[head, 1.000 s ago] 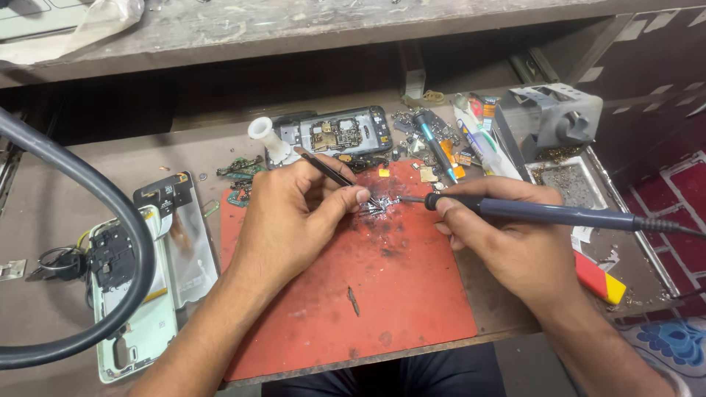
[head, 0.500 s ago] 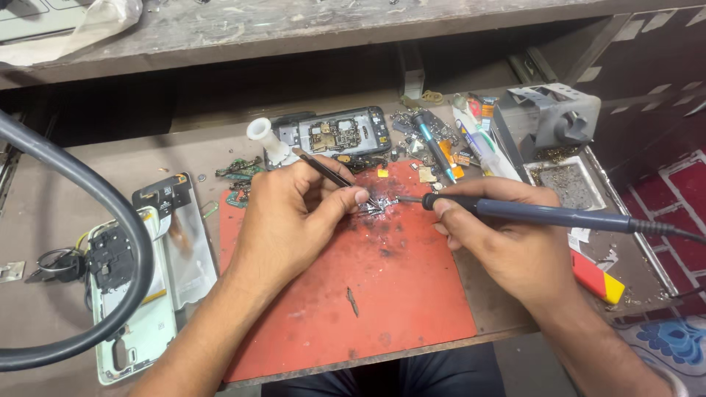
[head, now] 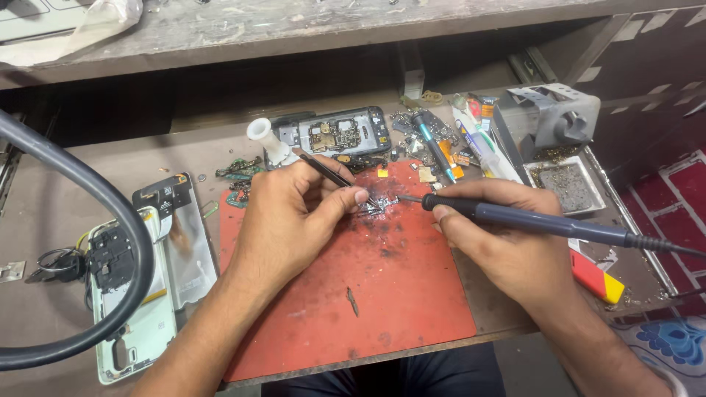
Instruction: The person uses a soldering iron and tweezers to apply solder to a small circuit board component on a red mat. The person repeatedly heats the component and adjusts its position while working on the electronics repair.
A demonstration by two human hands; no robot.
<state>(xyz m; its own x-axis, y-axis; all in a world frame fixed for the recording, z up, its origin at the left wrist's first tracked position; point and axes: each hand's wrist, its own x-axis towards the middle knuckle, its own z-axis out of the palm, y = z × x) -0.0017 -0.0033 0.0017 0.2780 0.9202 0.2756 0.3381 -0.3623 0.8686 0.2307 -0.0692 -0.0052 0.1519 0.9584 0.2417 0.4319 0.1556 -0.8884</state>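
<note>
My left hand (head: 290,217) pinches black tweezers (head: 323,170) whose tips press down on a small metal part (head: 379,204) lying on the red work mat (head: 397,301). My right hand (head: 504,242) grips a dark soldering iron (head: 529,220) like a pen, its cord trailing off to the right. The iron's tip touches the small part from the right. Scorch marks and solder specks darken the mat around the part.
An opened phone frame with its circuit board (head: 338,134) lies behind the mat, beside a white nozzle-shaped piece (head: 266,140). A white phone shell (head: 143,294) and a thick black hose (head: 88,220) sit at left. At right stand a grey iron holder (head: 559,117), a metal tray (head: 566,184) and loose small tools.
Both hands stay on the small part; the view has shifted slightly, and the iron's tip remains against the part.
</note>
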